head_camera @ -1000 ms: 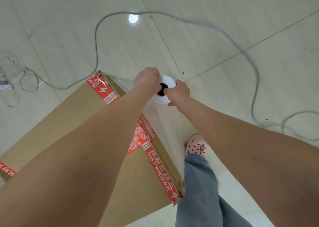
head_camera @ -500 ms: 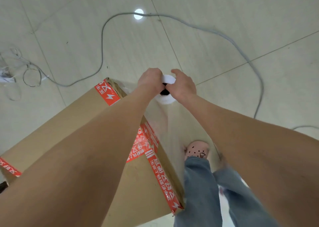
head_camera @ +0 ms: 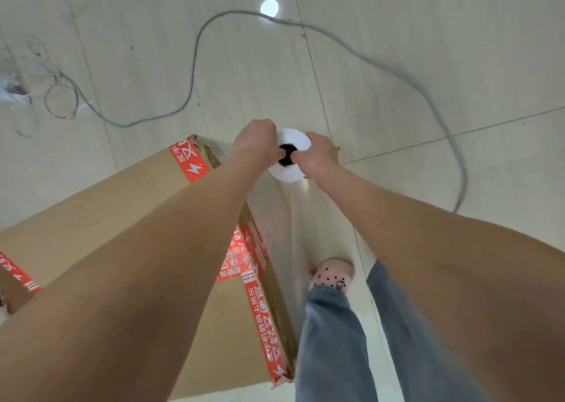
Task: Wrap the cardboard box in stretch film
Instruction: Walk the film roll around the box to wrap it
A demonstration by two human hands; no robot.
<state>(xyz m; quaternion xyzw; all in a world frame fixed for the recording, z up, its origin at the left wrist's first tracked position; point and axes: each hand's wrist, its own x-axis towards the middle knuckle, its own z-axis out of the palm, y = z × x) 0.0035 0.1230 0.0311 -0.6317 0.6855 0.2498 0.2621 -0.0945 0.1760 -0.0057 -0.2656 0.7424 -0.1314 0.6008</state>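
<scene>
A big brown cardboard box (head_camera: 101, 218) with red printed tape along its edges stands on the floor at the left. Just past its far right corner I hold a white roll of stretch film (head_camera: 292, 140) upright, seen from its top end with the dark core showing. My left hand (head_camera: 255, 140) grips the roll's left side and my right hand (head_camera: 319, 153) grips its right side, thumbs at the core. A clear sheet of film (head_camera: 293, 227) runs from the roll down along the box's right side.
A grey cable (head_camera: 406, 77) loops over the pale tiled floor beyond and to the right of the box. Thin coiled wire (head_camera: 61, 101) lies at the far left. My legs in grey trousers and a pink clog (head_camera: 331, 274) stand right of the box.
The roll and both hands have stayed at the box's far right corner. My right hand shifted its hold on the roll, and my feet stepped alongside the box.
</scene>
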